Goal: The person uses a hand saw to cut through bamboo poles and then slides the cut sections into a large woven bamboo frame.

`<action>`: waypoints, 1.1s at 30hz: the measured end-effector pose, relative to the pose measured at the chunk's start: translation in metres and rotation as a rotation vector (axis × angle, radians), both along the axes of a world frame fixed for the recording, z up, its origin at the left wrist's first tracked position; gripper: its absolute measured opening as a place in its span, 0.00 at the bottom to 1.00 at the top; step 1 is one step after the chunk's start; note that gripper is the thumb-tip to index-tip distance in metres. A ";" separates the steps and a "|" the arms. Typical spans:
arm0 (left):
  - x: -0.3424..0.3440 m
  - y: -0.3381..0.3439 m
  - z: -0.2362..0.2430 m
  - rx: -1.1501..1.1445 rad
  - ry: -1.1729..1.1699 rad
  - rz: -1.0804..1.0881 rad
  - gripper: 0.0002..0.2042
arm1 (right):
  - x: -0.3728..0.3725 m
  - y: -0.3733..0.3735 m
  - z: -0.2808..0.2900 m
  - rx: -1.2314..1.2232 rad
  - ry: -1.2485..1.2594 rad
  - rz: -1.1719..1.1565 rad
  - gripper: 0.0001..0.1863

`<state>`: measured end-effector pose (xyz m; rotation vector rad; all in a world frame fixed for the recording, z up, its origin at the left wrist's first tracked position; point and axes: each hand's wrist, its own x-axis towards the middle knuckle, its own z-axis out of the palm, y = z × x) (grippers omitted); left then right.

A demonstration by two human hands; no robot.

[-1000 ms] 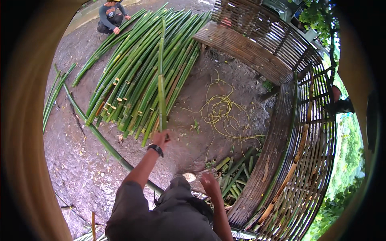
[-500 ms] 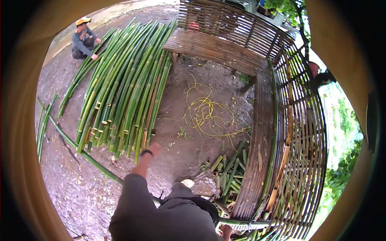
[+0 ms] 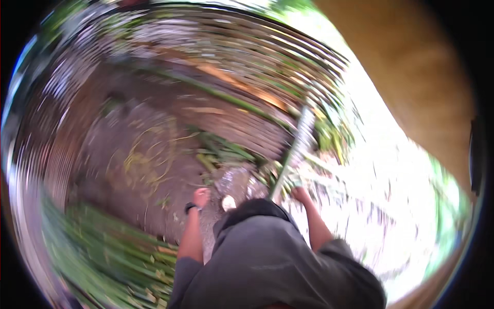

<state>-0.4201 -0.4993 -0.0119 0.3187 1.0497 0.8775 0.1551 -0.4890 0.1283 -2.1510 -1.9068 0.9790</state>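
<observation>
1. bamboo poles point(image 3: 103, 252), long and green, lie side by side in a big pile on the ground at the person's left, in the lower left of the view; their ends are smeared by blur.
2. the left hand point(image 3: 201, 196), with a dark watch point(image 3: 190, 207) at its wrist, hangs over the bare soil, apart from the pile. nothing shows in it, but the blur hides whether its fingers are open or curled.
3. the right hand point(image 3: 299, 193) is just beside a pale slanting pole point(image 3: 290, 159) that runs up toward the bench point(image 3: 231, 123). whether it touches that pole, or how its fingers stand, cannot be told.
4. as for progress, many poles are already gathered in the pile, and short green pieces point(image 3: 224, 149) lie heaped by the bench. neither hand clearly carries a pole, so the handling seems to be between two steps. how many poles are left to handle cannot be told.
5. yellow cord point(image 3: 149, 154) lies in loose loops on the soil between the pile and the bench.
</observation>
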 end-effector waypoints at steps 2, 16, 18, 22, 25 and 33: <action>0.000 -0.006 0.018 -0.133 0.389 -0.215 0.06 | 0.005 -0.031 0.037 -0.035 -0.044 -0.176 0.21; 0.081 -0.010 0.032 -0.252 0.974 -0.846 0.15 | 0.098 -0.223 -0.016 -0.557 0.080 -0.737 0.20; 0.145 0.038 0.041 0.246 1.198 -0.808 0.21 | 0.117 -0.208 -0.026 -0.563 0.070 -0.712 0.20; 0.368 0.136 0.085 0.831 1.270 -0.919 0.23 | 0.175 -0.176 -0.093 -0.391 0.082 -0.715 0.19; 0.514 0.192 0.088 1.240 1.162 -1.003 0.26 | 0.223 -0.106 -0.166 -0.317 0.179 -0.800 0.17; 0.666 0.226 -0.016 1.432 1.280 -1.272 0.29 | 0.382 0.034 -0.408 -0.079 0.788 -1.455 0.16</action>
